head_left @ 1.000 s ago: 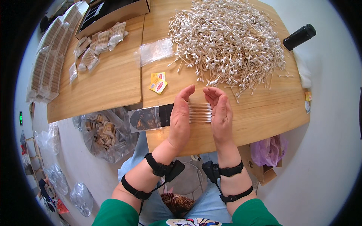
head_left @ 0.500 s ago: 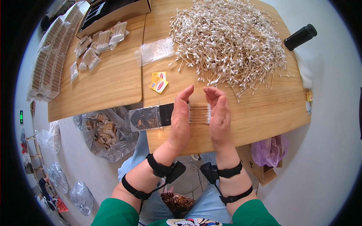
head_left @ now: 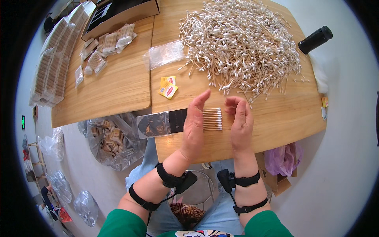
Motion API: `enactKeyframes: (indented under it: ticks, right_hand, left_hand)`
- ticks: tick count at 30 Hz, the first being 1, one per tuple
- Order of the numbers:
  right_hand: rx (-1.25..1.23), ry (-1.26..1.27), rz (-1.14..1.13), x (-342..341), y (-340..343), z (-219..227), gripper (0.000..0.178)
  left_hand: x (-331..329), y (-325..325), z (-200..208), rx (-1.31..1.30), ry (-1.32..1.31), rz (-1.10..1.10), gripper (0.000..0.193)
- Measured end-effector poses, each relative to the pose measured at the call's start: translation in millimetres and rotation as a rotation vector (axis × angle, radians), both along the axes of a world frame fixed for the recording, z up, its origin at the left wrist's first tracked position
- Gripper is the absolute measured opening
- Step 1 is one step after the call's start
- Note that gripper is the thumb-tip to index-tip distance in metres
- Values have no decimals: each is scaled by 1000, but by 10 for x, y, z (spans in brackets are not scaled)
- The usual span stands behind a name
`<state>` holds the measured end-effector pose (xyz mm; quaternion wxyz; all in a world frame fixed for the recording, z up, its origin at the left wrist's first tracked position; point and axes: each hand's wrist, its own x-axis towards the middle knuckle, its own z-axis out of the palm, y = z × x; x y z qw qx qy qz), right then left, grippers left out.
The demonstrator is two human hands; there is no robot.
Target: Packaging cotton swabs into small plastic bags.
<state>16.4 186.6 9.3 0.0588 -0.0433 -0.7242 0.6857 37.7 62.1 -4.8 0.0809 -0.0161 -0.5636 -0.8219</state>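
Observation:
A flat row of cotton swabs (head_left: 212, 119) lies on the table, its white tips even at the right end. My left hand (head_left: 194, 125) stands on edge over the row's left part, fingers stretched, and hides where the swabs meet a black card (head_left: 178, 120). A see-through plastic bag (head_left: 154, 125) extends left from the card, partly past the table edge. My right hand (head_left: 241, 126) is open on the row's other side, fingers slightly bent, apart from the swab tips. Neither hand grips anything I can see.
A large heap of loose cotton swabs (head_left: 241, 47) covers the back. Yellow cards (head_left: 169, 88) and plastic bags (head_left: 166, 54) lie left of it. Filled swab packets (head_left: 110, 42) sit farther left, near a cardboard box (head_left: 122, 19). A black bottle (head_left: 316, 39) is at the right edge.
My right hand has moved right, away from the swab tips. My left hand has shifted slightly right over the row. The gap between my hands is wider.

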Motion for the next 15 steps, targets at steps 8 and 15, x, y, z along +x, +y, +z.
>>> enactKeyframes:
  ticks: [8,15]
  right_hand:
    - [448,102,192,30,248,61,35]
    - [616,190,285,75,314,49,28]
  left_hand:
    - [-1,20,-127,123,-86,-61,52]
    - [-4,27,-63,127,-105,-67,52]
